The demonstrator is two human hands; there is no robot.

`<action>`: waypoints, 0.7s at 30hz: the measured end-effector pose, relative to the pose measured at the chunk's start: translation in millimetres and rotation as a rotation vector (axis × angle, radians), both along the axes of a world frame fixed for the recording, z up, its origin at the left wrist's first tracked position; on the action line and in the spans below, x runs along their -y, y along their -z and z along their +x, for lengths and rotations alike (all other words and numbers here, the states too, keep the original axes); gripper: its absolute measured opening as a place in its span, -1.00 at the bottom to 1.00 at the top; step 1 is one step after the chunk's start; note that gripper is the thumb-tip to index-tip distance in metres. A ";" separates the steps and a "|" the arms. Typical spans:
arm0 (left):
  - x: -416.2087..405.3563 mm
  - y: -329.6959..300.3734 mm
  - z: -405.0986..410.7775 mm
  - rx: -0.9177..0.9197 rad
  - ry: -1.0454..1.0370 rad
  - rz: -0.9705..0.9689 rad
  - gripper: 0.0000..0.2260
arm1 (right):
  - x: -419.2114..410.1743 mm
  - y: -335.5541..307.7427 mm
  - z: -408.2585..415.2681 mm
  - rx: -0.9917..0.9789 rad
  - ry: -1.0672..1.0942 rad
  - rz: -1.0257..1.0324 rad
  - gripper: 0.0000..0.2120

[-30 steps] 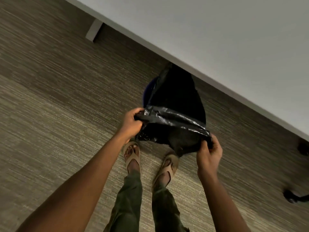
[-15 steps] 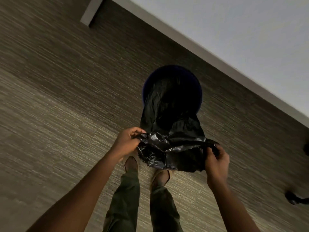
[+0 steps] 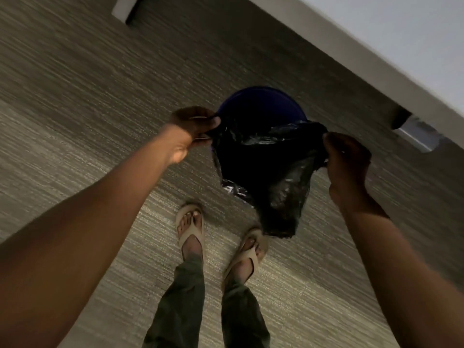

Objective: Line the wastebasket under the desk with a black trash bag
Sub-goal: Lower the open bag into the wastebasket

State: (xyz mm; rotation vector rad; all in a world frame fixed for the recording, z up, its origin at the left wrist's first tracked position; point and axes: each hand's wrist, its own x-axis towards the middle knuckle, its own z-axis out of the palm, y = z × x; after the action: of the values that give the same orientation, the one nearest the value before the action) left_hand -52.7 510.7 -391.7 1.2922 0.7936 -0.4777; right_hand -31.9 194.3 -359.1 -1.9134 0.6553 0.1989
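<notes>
A black trash bag [image 3: 266, 169] hangs stretched between both hands, its mouth held wide and its bottom dangling toward my feet. My left hand [image 3: 194, 126] grips the bag's left edge. My right hand [image 3: 347, 159] grips its right edge. Behind the bag stands a round dark blue wastebasket [image 3: 261, 101] on the carpet, just in front of the white desk [image 3: 376, 46]. The bag covers the basket's near side; only its far rim and inner wall show.
Grey striped carpet [image 3: 88, 121] spreads all around. A white desk leg [image 3: 124, 7] stands at the top left, another desk support [image 3: 416, 134] at the right. My sandalled feet [image 3: 190, 227] stand just short of the basket.
Both hands have lifted the bag and pulled it wider, carrying it forward over the basket. The bag's bottom now hangs free instead of trailing into the basket.
</notes>
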 end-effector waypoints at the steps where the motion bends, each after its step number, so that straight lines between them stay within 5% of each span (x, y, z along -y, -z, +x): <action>1: 0.7 6.2 3.2 -0.009 0.033 0.006 -0.92 | -0.9 8.6 5.3 -0.029 0.030 0.002 -0.85; 6: -9.7 31.4 11.7 -0.181 0.016 0.003 -0.80 | -0.4 38.6 31.5 -0.269 0.149 0.152 -0.97; 11: -20.1 59.4 25.2 -0.281 -0.106 -0.140 -0.76 | 0.2 68.1 50.7 -0.384 0.151 0.193 -0.70; 16: -16.0 73.4 52.6 -0.256 -0.074 -0.038 -0.75 | 3.1 87.4 77.6 -0.546 0.091 0.257 -0.80; 18: -15.2 76.5 65.9 -0.262 -0.083 -0.032 -0.74 | 0.9 92.9 88.1 -0.525 -0.007 0.149 -0.81; 21: -11.5 89.5 86.3 -0.239 -0.120 0.115 -0.75 | -0.3 100.4 108.0 -0.238 -0.147 0.052 -0.87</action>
State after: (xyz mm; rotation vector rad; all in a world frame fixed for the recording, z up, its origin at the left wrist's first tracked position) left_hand 33.6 522.2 -481.2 1.2986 1.1061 -0.5017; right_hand 76.1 194.6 -459.5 -1.9052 0.6594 0.5385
